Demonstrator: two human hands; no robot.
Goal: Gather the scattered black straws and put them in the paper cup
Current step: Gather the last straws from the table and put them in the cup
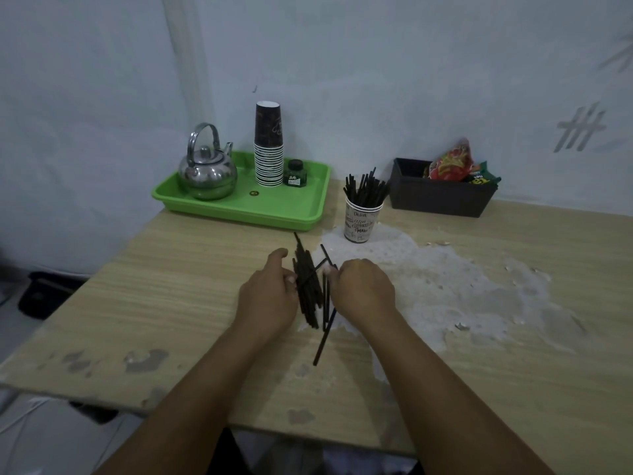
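My left hand [269, 296] and right hand [363, 289] closed around a bundle of black straws [308, 293] on the desk [171, 269]; the paper cup [361, 219], already part-filled, stood beyond. Loose straws at the right edge could slip free on lifting.

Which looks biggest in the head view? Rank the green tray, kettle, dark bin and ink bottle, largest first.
1. Green tray
2. Dark bin
3. Kettle, though it looks close to the bin
4. Ink bottle

All stand about equally far back, so the order is fair.
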